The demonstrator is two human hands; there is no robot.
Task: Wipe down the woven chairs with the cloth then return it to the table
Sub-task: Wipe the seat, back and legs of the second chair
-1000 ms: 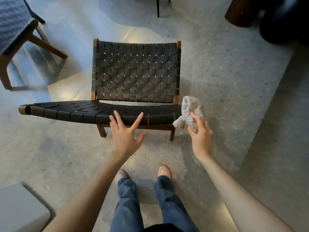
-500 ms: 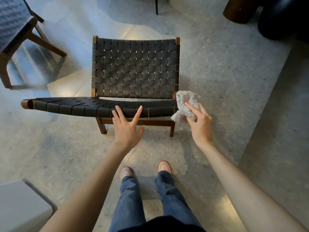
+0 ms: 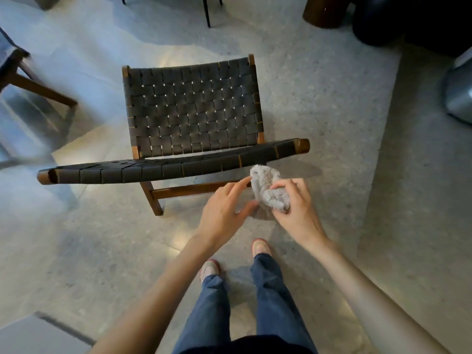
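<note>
Speckled grey stone floor spreads under you, and on it stands the low woven chair, dark straps on a brown wooden frame, its long curved band nearest your feet. The cloth is not on the chair: it is bunched in the air just in front of that band, toward its right end, and whether its top brushes the straps cannot be told. Your right hand holds it, fingers curled over the pale fluffy wad and thumb closed in beneath. Your left hand is beside it with fingers loosely apart, the forefinger stretched out to the cloth's left edge and gripping nothing. Judging by its look, the cloth is light, soft and limp, so it will sag and trail wherever you do not gather it. Take it in a broad handful through the middle, or spread it flat under your palm, not by one corner. It should drag a little on the strap edges and may snag in the small gaps of the weave, so press evenly. A second chair shows blurred at the far left. A grey slab corner sits at lower left, though you cannot tell whether that is the table.
</note>
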